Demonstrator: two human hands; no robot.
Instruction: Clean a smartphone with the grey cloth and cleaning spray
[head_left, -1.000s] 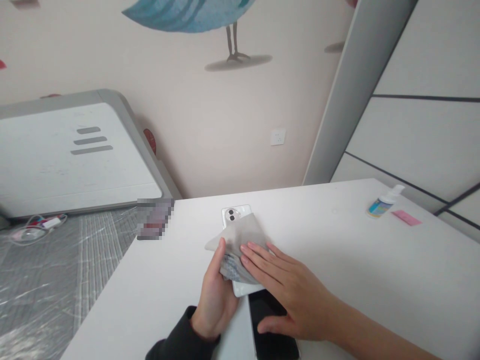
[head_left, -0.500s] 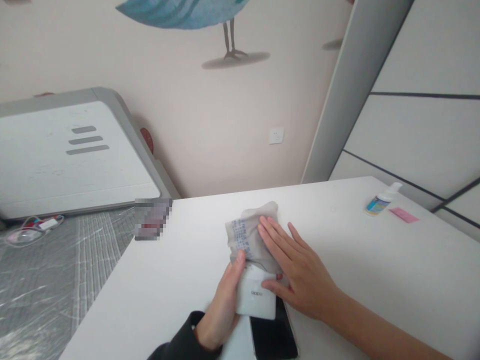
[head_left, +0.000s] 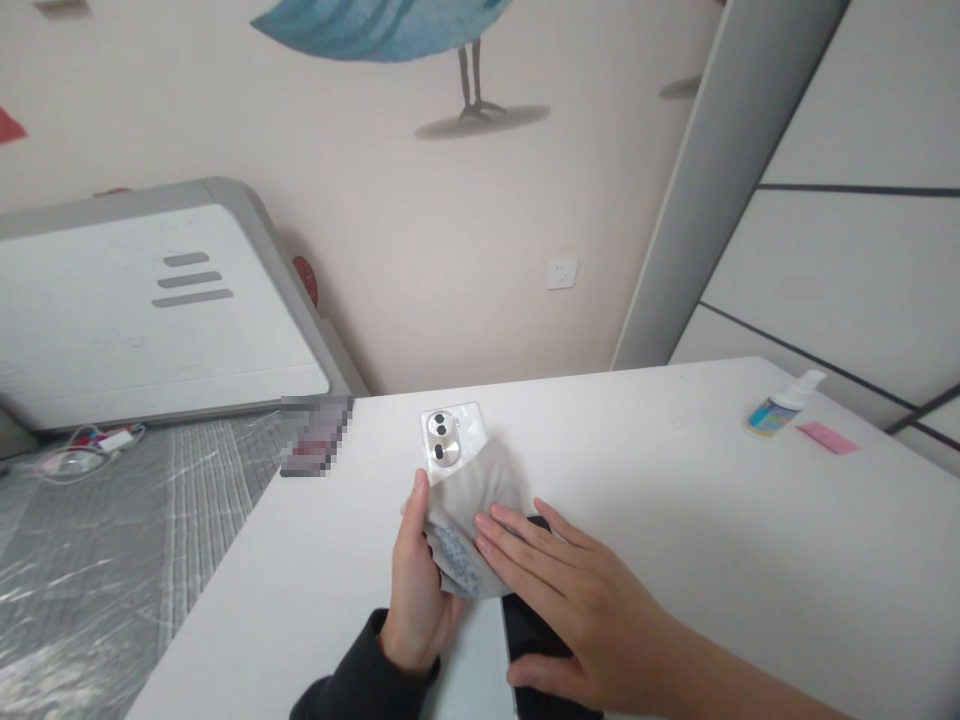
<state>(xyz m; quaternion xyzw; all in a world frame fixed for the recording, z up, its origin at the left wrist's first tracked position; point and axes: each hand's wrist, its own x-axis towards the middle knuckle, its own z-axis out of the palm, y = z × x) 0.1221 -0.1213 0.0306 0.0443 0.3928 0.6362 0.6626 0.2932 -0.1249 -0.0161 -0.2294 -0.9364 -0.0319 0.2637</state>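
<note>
A white smartphone (head_left: pixel 469 422) is tilted up over the table with its back and round-cornered camera block facing me. My left hand (head_left: pixel 420 585) grips it along the left side, thumb on the edge. Draped over its lower part is a thin grey cloth (head_left: pixel 469 500) with blurred blue print. On that cloth my right hand (head_left: pixel 574 590) lies flat, fingers stretched out and pressing it against the phone. Under my right hand, a black-faced flat device (head_left: pixel 529 625) rests on the table, partly covered.
The white table (head_left: pixel 300 600) fills the foreground. At its far right stand a small spray bottle (head_left: pixel 780 408) and a pink slip (head_left: pixel 828 437). A pixelated item (head_left: pixel 315 440) is at the far left edge. Beyond lies a plastic-covered mattress (head_left: pixel 202 520) beside a white bed panel (head_left: pixel 150 340).
My right hand and the cloth have slid down toward me along the phone, uncovering its camera block. The phone's lower part, bare before, is now under the cloth. The view has shifted slightly left.
</note>
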